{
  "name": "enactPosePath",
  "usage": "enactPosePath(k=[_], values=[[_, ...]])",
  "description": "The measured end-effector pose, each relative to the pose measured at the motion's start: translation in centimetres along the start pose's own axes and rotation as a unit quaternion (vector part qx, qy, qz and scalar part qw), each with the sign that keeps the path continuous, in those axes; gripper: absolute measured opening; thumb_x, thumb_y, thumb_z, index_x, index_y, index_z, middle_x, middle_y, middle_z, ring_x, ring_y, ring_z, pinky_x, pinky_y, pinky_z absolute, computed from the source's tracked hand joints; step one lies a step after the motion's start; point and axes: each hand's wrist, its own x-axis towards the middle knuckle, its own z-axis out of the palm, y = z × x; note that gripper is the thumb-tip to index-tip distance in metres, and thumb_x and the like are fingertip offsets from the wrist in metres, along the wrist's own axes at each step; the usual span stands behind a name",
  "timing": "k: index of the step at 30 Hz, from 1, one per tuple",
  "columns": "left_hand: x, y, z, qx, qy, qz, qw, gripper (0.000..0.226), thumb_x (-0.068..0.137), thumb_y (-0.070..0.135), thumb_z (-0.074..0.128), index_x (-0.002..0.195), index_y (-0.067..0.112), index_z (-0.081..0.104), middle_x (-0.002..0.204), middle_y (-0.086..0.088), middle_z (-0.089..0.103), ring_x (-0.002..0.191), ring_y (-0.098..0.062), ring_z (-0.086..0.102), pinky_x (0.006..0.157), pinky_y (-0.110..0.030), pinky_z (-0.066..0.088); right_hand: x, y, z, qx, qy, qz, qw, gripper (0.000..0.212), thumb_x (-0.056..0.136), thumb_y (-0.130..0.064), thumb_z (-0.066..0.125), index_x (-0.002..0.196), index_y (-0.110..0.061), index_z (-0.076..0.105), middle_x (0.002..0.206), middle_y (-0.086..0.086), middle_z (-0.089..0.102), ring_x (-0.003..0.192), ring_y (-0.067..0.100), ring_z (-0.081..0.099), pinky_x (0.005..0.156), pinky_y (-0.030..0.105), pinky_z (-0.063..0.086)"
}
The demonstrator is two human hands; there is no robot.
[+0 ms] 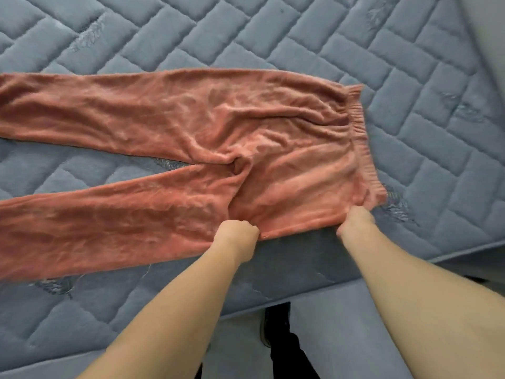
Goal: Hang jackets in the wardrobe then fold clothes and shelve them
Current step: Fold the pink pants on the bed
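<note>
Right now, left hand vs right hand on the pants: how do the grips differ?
The left hand grips the pants on the near edge, around the thigh; the right hand grips at the waistband corner. The left hand sits nearer the camera; the right hand reaches farther over the mattress. Both are curled on the same near edge.

Both bare forearms reach forward side by side; the left hand (237,234) and right hand (354,220) are each curled in a pinching grip.

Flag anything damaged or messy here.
The mattress has frayed, torn-looking stitching in several patches, such as one beside the trousers' waistband. The trousers are wrinkled at the crotch, with the legs splayed apart.
</note>
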Motion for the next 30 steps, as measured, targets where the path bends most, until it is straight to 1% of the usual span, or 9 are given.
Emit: enactPosePath(k=[2, 5, 10, 15, 17, 20, 23, 27, 30], values=[[0.9, 1.4, -1.9, -0.024, -0.105, 0.01, 0.994, 0.036, 0.086, 0.024, 0.051, 0.12, 0.018, 0.062, 0.119, -0.005, 0.064, 0.104, -0.03, 0.063, 0.084, -0.038, 0.052, 0.3, 0.3, -3.1, -0.27, 0.076, -0.055, 0.958, 0.05, 0.093, -0.019, 0.064, 0.138, -0.004, 0.047, 0.139, 0.008, 0.051, 0.13, 0.024, 0.05, 0.103, 0.029, 0.045], [2.0, 1.8, -4.9, -0.11, -0.179, -0.044, 0.977, 0.05, 0.081, 0.044, 0.053, 0.12, 0.015, 0.063, 0.118, -0.006, 0.066, 0.101, -0.03, 0.061, 0.09, -0.038, 0.051, 1.5, 0.7, -4.9, 0.12, 0.06, 0.101, 0.986, 0.041, 0.098, -0.018, 0.049, 0.139, -0.01, 0.05, 0.127, 0.006, 0.055, 0.117, 0.022, 0.053, 0.094, 0.031, 0.044], [4.6, -0.7, -8.2, -0.178, 0.212, -0.152, 0.949, 0.052, 0.088, 0.04, 0.045, 0.135, 0.018, 0.043, 0.143, -0.011, 0.041, 0.129, -0.034, 0.039, 0.1, -0.047, 0.038, 3.1, 0.4, -5.1, 0.188, -0.119, 0.094, 0.97, 0.038, 0.092, -0.026, 0.06, 0.128, -0.013, 0.059, 0.118, 0.007, 0.066, 0.108, 0.026, 0.062, 0.1, 0.044, 0.047], [7.0, -3.5, -6.8, -0.042, 0.045, -0.24, 0.969, 0.071, 0.096, 0.054, 0.025, 0.158, 0.026, 0.001, 0.164, -0.005, -0.016, 0.151, -0.028, -0.006, 0.114, -0.067, -0.003, 5.5, -1.7, -3.3, 0.205, -0.1, 0.049, 0.972, 0.049, 0.083, -0.039, 0.074, 0.125, -0.016, 0.061, 0.115, 0.007, 0.068, 0.103, 0.028, 0.065, 0.095, 0.047, 0.052], [6.8, -2.5, -6.4, -0.016, 0.113, -0.247, 0.962, 0.077, 0.093, 0.056, 0.029, 0.157, 0.017, 0.011, 0.165, -0.011, -0.006, 0.15, -0.035, 0.003, 0.115, -0.065, 0.002, 6.3, -2.0, -3.1, 0.191, -0.068, 0.052, 0.978, 0.053, 0.083, -0.037, 0.074, 0.128, -0.014, 0.059, 0.118, 0.008, 0.067, 0.102, 0.028, 0.066, 0.094, 0.048, 0.053], [5.5, 1.8, -4.2, -0.018, 0.213, -0.064, 0.975, 0.091, 0.08, 0.076, 0.03, 0.148, 0.015, 0.034, 0.157, -0.013, 0.023, 0.139, -0.034, 0.022, 0.11, -0.059, 0.023, 5.7, -2.3, -2.8, 0.166, -0.132, 0.056, 0.976, 0.041, 0.083, -0.043, 0.069, 0.113, -0.015, 0.067, 0.107, 0.005, 0.072, 0.096, 0.026, 0.068, 0.088, 0.041, 0.055], [3.0, 5.3, -1.5, 0.038, 0.1, 0.038, 0.994, 0.102, 0.07, 0.082, 0.038, 0.147, 0.016, 0.033, 0.155, -0.009, 0.024, 0.14, -0.031, 0.022, 0.108, -0.064, 0.02, 4.0, -3.6, -2.0, 0.187, -0.129, 0.066, 0.972, 0.026, 0.085, -0.044, 0.062, 0.092, -0.02, 0.066, 0.091, -0.001, 0.067, 0.08, 0.019, 0.063, 0.063, 0.027, 0.049], [1.6, 4.0, -3.6, -0.055, 0.088, -0.13, 0.986, 0.042, 0.08, 0.037, 0.058, 0.117, 0.019, 0.049, 0.124, -0.005, 0.051, 0.112, -0.03, 0.05, 0.088, -0.042, 0.043, 1.3, -6.8, -0.4, 0.275, -0.14, 0.08, 0.948, 0.011, 0.089, -0.032, 0.054, 0.092, -0.022, 0.061, 0.091, -0.005, 0.063, 0.077, 0.013, 0.062, 0.056, 0.023, 0.05], [1.3, -2.2, -7.1, -0.245, 0.099, -0.289, 0.92, 0.023, 0.083, 0.017, 0.053, 0.104, 0.014, 0.062, 0.111, -0.01, 0.067, 0.103, -0.033, 0.064, 0.08, -0.035, 0.049, -0.4, -10.1, 0.9, 0.302, -0.165, 0.052, 0.937, 0.02, 0.092, -0.031, 0.055, 0.109, -0.023, 0.063, 0.101, -0.003, 0.069, 0.089, 0.017, 0.068, 0.072, 0.029, 0.056]])
